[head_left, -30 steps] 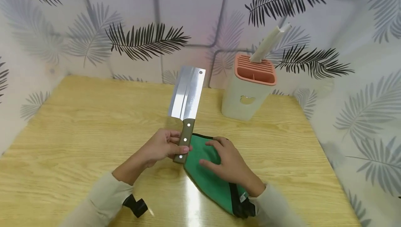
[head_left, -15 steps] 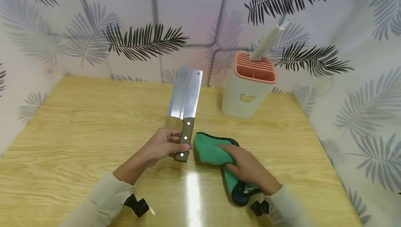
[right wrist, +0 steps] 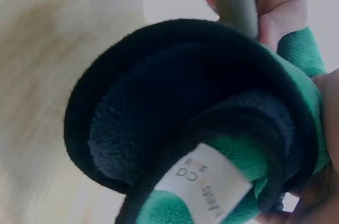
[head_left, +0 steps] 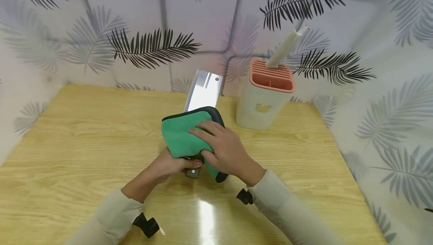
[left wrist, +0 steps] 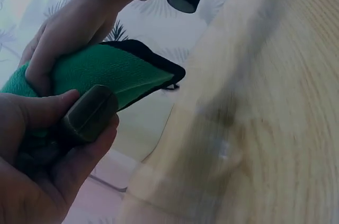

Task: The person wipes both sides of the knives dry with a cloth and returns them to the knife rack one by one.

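My left hand (head_left: 169, 165) grips the brown handle of a cleaver (head_left: 206, 94), whose shiny blade points away towards the wall. In the left wrist view, the thumb and fingers wrap the handle's butt end (left wrist: 91, 113). A green cleaning cloth (head_left: 184, 132) with black edging lies over the upper handle and the lower blade, hiding them. From the right, my right hand (head_left: 228, 149) holds this cloth, its fingers spread on top and its thumb lower down. The right wrist view shows the cloth folded over, with a dark grey inner side and a white label (right wrist: 198, 184).
A pale knife block (head_left: 255, 106) with an orange slotted top stands at the back right of the wooden table (head_left: 101, 124). One white-handled utensil (head_left: 284, 49) sticks up from its slots. Leaf-patterned covering (head_left: 142, 8) surrounds the table behind and at the sides.
My right hand has picked the cloth up from the table, folded it and brought it left onto the cleaver. The left hand has kept its grip, almost in place.
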Action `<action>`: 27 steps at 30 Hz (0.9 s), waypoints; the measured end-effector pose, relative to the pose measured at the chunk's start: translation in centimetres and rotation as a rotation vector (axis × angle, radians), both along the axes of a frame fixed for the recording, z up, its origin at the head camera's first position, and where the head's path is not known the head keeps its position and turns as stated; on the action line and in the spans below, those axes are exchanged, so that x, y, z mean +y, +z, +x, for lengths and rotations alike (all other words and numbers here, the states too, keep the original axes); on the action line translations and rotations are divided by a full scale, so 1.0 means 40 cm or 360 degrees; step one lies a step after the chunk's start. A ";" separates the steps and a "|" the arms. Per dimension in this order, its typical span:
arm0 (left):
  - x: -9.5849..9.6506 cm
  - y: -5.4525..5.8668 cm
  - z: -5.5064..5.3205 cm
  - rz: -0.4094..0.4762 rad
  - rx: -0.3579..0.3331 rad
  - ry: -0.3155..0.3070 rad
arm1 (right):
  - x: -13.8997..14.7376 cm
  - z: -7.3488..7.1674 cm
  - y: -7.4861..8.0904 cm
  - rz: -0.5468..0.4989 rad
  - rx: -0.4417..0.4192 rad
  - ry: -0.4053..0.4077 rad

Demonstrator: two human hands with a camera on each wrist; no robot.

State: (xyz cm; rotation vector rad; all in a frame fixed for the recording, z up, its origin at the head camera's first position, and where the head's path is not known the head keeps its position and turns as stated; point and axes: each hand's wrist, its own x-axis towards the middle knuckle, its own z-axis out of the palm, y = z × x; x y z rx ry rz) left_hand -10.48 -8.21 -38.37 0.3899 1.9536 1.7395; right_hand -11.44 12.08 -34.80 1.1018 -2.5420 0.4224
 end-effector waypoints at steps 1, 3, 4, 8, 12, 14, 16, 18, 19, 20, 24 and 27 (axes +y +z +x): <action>-0.004 0.001 0.003 -0.0020 0.0045 0.0008 | -0.013 -0.003 -0.003 0.0018 0.0024 -0.0014; -0.009 0.007 0.007 -0.0034 0.0117 0.0018 | -0.031 -0.011 0.004 0.0033 0.0056 -0.0072; -0.011 0.012 0.008 -0.0019 0.0130 0.0009 | -0.035 -0.017 0.010 0.0040 0.0066 -0.0097; -0.010 0.034 0.013 0.0056 0.0092 -0.0072 | -0.038 -0.064 0.055 0.0070 0.0010 -0.0200; -0.009 0.042 0.027 0.0104 -0.0023 -0.0136 | -0.012 -0.134 0.102 0.0064 -0.0145 -0.0264; -0.006 0.043 0.035 0.0108 -0.0042 -0.0149 | 0.010 -0.167 0.123 0.0050 -0.0201 -0.0292; -0.005 0.045 0.041 0.0107 -0.0052 -0.0153 | 0.032 -0.193 0.139 0.0042 -0.0233 -0.0323; -0.004 0.048 0.046 0.0107 -0.0066 -0.0146 | 0.049 -0.212 0.150 0.0047 -0.0248 -0.0346; -0.004 0.050 0.048 0.0108 -0.0073 -0.0142 | 0.055 -0.219 0.153 0.0041 -0.0251 -0.0350; -0.004 0.052 0.049 0.0110 -0.0077 -0.0140 | 0.060 -0.223 0.155 0.0036 -0.0246 -0.0357; -0.005 0.060 0.050 0.0109 -0.0098 -0.0134 | 0.064 -0.227 0.152 0.0043 -0.0168 -0.0404; -0.006 0.064 0.045 0.0099 -0.0103 -0.0107 | 0.047 -0.206 0.136 0.0067 -0.0132 -0.0361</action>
